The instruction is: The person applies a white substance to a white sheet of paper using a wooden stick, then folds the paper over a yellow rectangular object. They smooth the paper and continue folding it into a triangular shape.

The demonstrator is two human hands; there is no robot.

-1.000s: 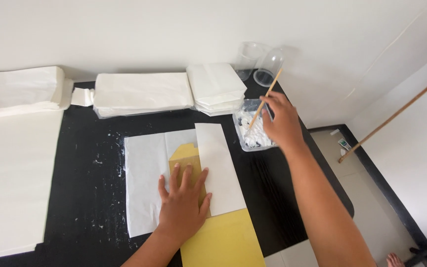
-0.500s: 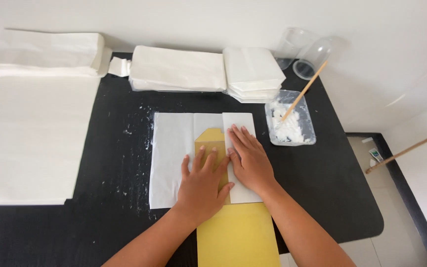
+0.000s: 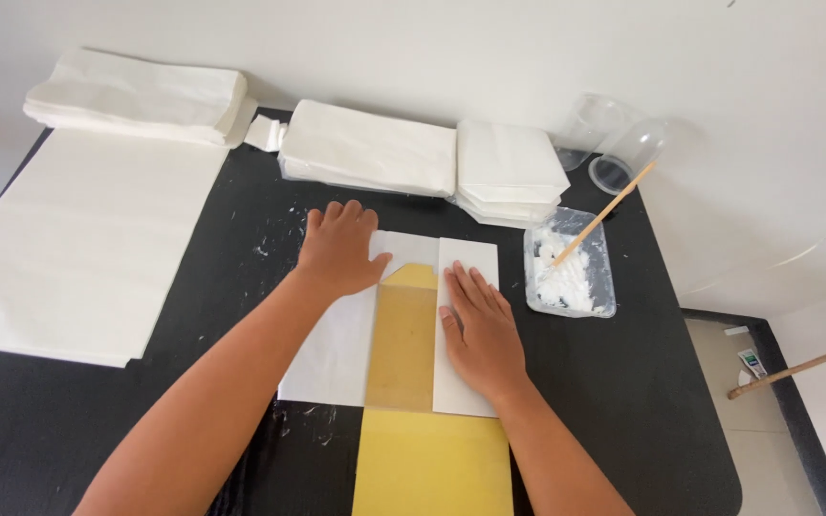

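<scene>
A white paper sheet (image 3: pixel 332 358) lies on the black table (image 3: pixel 642 401), folded around a yellow card template (image 3: pixel 432 463) that sticks out toward me. My left hand (image 3: pixel 339 248) lies flat on the sheet's upper left part, fingers spread. The right flap of the paper (image 3: pixel 466 263) is folded over the yellow card, and my right hand (image 3: pixel 480 330) presses flat on it. A strip of the card shows between the two hands.
A clear tray of white paste (image 3: pixel 571 277) with a wooden stick (image 3: pixel 604 215) stands right of the sheet. Stacks of white paper bags (image 3: pixel 370 148) line the back edge. A large white sheet (image 3: pixel 78 244) covers the left. Two clear cups (image 3: pixel 614 143) lie at the back right.
My right hand left the stick in the paste tray and came down on the paper's right flap. My left hand slid from the yellow card up and left onto the sheet.
</scene>
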